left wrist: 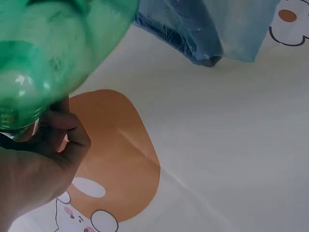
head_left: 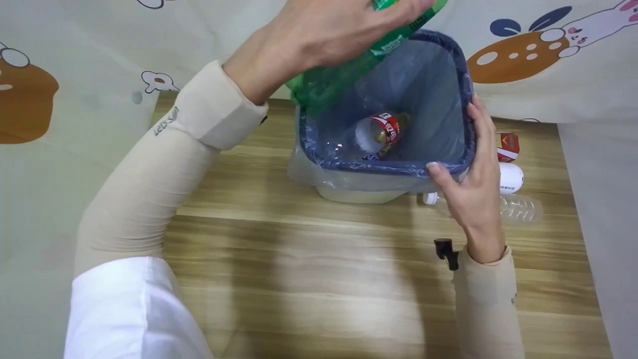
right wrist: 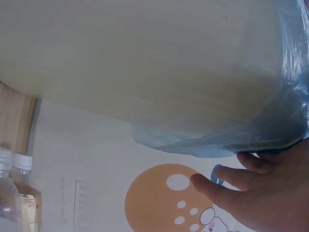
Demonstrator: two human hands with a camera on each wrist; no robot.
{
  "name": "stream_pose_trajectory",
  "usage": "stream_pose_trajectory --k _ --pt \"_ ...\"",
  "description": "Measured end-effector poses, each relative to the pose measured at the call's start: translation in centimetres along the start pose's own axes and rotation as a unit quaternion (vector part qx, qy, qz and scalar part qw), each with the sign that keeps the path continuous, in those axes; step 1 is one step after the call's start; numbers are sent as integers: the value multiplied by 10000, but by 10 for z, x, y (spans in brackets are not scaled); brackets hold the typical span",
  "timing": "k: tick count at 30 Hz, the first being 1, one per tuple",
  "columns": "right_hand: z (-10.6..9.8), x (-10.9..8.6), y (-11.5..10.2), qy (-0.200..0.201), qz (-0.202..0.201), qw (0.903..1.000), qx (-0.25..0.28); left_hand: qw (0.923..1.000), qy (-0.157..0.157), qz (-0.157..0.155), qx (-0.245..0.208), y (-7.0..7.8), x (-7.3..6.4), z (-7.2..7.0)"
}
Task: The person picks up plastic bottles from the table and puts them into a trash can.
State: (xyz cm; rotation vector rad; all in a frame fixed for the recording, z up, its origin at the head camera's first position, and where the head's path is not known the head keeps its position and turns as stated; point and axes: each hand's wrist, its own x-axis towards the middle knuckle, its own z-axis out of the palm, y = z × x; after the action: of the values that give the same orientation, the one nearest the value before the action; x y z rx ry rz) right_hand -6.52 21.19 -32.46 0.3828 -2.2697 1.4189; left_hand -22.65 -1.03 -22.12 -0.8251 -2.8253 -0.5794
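Note:
My left hand [head_left: 329, 35] grips a green plastic bottle [head_left: 344, 75] and holds it tilted over the far left rim of a white bin [head_left: 359, 192] lined with a blue bag [head_left: 466, 99]. The left wrist view fills with the green bottle [left wrist: 53, 53] above my curled fingers [left wrist: 63, 140]. My right hand [head_left: 471, 182] holds the bin's near right corner, thumb over the rim and fingers along the outside. Its fingers [right wrist: 231, 181] show under the blue bag's edge [right wrist: 217, 145] in the right wrist view. Inside the bin lies a bottle with a red label [head_left: 381, 132].
The bin stands on a wooden table [head_left: 309, 269]. To its right lie a clear empty bottle [head_left: 518, 207], a white container [head_left: 511, 177] and a red-and-white pack [head_left: 507, 145]. A cartoon-printed cloth [head_left: 75, 99] hangs around the table. Two capped bottles [right wrist: 14, 193] show at the right wrist view's left edge.

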Motion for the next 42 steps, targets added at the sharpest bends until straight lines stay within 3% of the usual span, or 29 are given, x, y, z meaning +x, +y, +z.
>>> stream_pose_trajectory --k 10,16,19,23,27,33,42 --pt "-2 0 -4 85 -60 9999 -55 9990 -22 438 94 0 2 2" --pt "-1 -1 -2 14 -8 10000 -66 9995 -301 84 -14 0 -4 4" --pt "-1 -2 4 -2 37 10000 -57 9993 -356 63 -59 -2 -8 6" --pt "1 -4 10 27 13 10000 -49 9993 -340 173 19 -10 -13 10" --pt "2 -3 4 12 -51 10000 -82 9991 -402 -9 -99 -22 -22 17" --pt "3 -2 -6 1 -16 10000 -90 9985 -256 -101 -472 -34 -37 27" --pt "2 -1 -5 -10 -69 10000 -44 9986 -17 23 -536 -35 -48 29"
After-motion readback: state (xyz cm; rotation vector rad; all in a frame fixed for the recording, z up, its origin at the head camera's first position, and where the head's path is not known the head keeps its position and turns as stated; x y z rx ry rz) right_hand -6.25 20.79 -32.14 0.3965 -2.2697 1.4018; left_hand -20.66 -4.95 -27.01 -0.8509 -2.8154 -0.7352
